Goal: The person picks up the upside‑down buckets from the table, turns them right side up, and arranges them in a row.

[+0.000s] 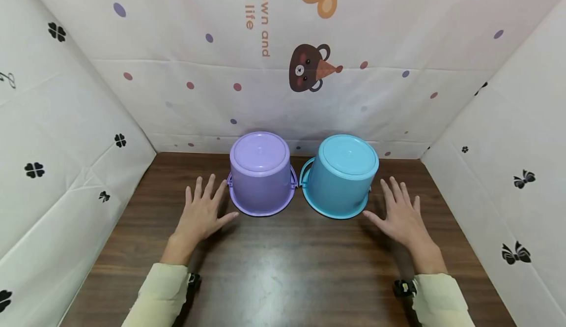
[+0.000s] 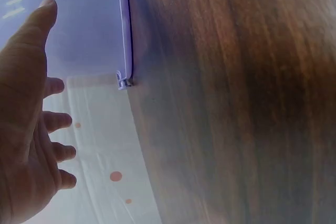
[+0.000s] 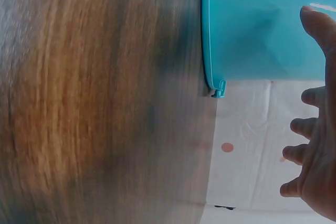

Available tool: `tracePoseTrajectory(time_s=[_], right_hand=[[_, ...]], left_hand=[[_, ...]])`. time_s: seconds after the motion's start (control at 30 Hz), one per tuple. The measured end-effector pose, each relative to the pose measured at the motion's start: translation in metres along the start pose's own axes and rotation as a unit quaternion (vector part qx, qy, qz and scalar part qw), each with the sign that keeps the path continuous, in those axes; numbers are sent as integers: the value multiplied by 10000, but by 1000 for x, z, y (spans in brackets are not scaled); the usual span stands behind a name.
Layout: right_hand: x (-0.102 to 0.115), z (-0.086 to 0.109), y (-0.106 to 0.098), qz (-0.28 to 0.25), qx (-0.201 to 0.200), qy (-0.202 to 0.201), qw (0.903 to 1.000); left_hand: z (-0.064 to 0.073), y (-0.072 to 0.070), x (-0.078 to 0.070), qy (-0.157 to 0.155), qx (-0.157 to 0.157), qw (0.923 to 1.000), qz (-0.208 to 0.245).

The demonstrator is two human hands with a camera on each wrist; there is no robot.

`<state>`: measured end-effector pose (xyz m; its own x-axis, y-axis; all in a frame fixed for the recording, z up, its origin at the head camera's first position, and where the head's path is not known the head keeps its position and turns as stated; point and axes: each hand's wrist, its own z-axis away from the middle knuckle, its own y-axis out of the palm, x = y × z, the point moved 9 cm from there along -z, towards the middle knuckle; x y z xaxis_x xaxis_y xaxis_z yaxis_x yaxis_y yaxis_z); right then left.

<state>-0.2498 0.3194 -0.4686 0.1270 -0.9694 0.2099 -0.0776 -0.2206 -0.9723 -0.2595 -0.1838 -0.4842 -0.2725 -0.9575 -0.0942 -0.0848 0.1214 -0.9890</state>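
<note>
Two buckets stand upside down side by side on the wooden table: a purple bucket on the left and a blue bucket on the right. Their handles come close together in the gap between them. My left hand is spread at the purple bucket's left side, its thumb near the rim and nothing in its grasp. At the blue bucket's right side, my right hand is likewise spread, thumb towards the rim. Each wrist view shows straight fingers beside the purple wall and the blue wall.
A white printed sheet with bears and dots rises right behind the buckets. Similar sheets bound the left side and the right side. The brown wooden tabletop extends in front of the buckets, between the forearms.
</note>
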Motion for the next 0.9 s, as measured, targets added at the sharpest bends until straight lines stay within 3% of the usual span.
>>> tracePoseTrajectory(time_s=[0.2,0.63,0.77,0.9], right_hand=[[11,1,-8,-55,-354,-212,9991],[29,9,-28,-263,-1159,-639,9909],[39,13,-35,-278,-1574,-943,9826],[56,19,-41,-320,-2071,-1510,9661]], left_hand=[[0,-5,-3,173,-65,9998,-82],[1,-16,-11,593,-561,9967,-7],[2,-21,-15,724,-725,9947,2],[3,-26,-19,878,-946,9916,19]])
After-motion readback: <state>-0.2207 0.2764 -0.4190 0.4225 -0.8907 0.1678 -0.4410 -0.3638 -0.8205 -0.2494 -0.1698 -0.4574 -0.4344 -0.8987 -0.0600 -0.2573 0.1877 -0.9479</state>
